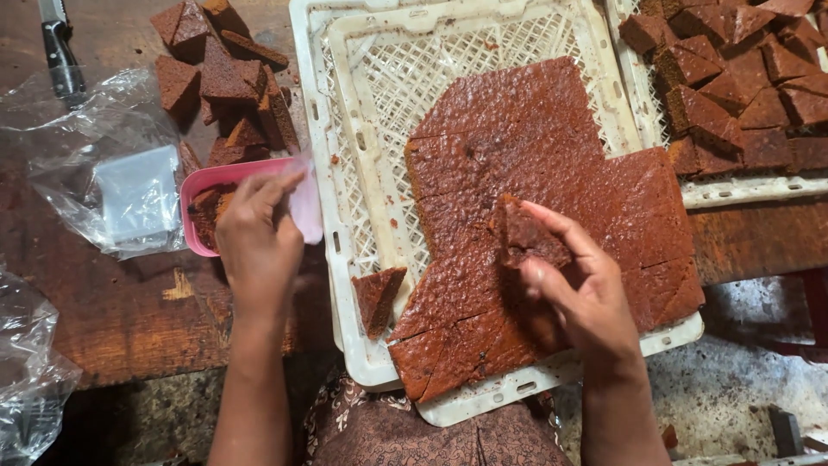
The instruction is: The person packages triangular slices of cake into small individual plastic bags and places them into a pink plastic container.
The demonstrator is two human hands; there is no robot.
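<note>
Patterned brown cloth (431, 436) on the person's lap shows at the bottom edge, with both forearms reaching up from it over the work.

Left hand (257, 237) lies palm down, wrist straight, fingers bent over the near rim of a pink tub (200, 185), which it grips along with a bit of clear film (304, 200) at the tub's right side. Brown cake pieces sit inside the tub, partly hidden by the hand. The tub rests on a dark wooden table (129, 319), just left of a white lattice tray (362, 103).

Right hand (573, 289) is turned thumb-up over the tray, fingers and thumb pinched shut on a cut piece (528, 237) of brown cake, lifted a little above the slab (517, 173) beneath it. The slab is scored into squares and triangles and fills the right and lower part of the tray; the upper left of the tray is bare lattice. One loose wedge (378, 298) lies in the tray's lower left, between the two hands.

Beyond the tub a heap of cut pieces (224, 78) sits on the table, with a knife (59, 47) at the top left corner. Clear bags (103, 164) lie left of the tub, and another bag (26, 371) at the lower left edge. A second tray (742, 185) at the top right holds more cut cake.
</note>
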